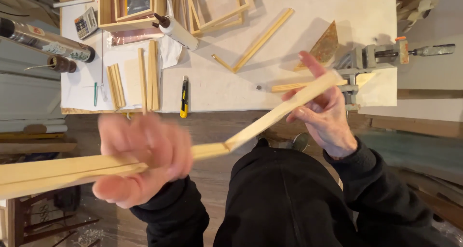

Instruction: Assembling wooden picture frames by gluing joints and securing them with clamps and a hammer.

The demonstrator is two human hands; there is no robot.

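Left hand point(144, 160) blurred, seemingly gripping strips point(72, 172).

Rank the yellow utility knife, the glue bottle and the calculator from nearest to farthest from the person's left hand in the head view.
From the left hand:
1. Yellow utility knife, at the near table edge, just above the hand.
2. Glue bottle, farther up the table, lying beside the wooden frames.
3. Calculator, at the far left corner of the table; its gap over the bottle is small, so these two are nearly level.
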